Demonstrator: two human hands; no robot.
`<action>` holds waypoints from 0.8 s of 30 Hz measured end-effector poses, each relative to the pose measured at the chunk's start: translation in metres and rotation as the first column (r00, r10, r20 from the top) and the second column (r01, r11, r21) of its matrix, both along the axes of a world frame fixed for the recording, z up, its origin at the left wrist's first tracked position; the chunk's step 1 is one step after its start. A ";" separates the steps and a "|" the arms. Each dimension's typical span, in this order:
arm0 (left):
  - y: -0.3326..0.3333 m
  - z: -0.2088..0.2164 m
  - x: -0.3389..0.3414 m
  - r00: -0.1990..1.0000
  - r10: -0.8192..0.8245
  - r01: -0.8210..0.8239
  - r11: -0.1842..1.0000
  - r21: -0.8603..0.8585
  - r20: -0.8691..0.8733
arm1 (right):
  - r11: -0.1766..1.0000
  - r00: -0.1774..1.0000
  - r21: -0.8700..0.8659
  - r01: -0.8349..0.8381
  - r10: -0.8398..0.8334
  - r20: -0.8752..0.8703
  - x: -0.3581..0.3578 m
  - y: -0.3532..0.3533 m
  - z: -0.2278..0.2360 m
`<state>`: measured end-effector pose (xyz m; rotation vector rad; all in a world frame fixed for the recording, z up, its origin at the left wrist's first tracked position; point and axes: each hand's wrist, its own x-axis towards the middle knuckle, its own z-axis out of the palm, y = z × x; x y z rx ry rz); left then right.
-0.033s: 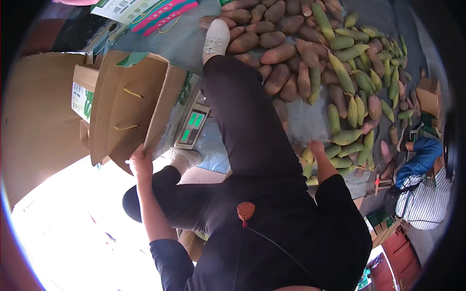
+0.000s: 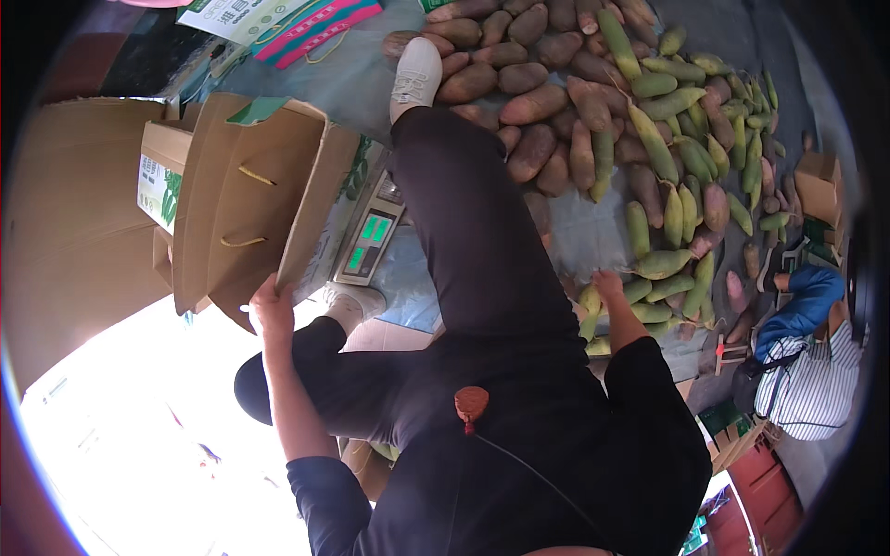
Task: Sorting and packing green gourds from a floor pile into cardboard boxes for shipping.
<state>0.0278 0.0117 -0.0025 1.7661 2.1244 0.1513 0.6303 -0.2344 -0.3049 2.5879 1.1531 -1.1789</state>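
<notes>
Left hand (image 2: 271, 310) grips the cardboard box (image 2: 269, 190) flap beside the scale (image 2: 371, 239); right hand (image 2: 608, 283), grip unclear, reaches among green fruits (image 2: 660, 264) — picking stage; next, lifting one boxward.

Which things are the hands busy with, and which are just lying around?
In use: left hand holds the cardboard box; right hand reaches into the green mangoes.
Lying about: scale, brown mangoes, small box, pink-edged carton.

Our left hand (image 2: 271, 310) grips the brown cardboard box (image 2: 250, 199) flap above the scale (image 2: 371, 239); our right hand (image 2: 607, 283) touches green mangoes (image 2: 663, 264) in the pile.
</notes>
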 end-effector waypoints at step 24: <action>-0.003 0.020 -0.004 0.985 0.065 -0.076 0.995 -0.065 -0.163 | 0.472 0.803 0.871 0.136 0.463 -0.376 -0.167 0.311 0.426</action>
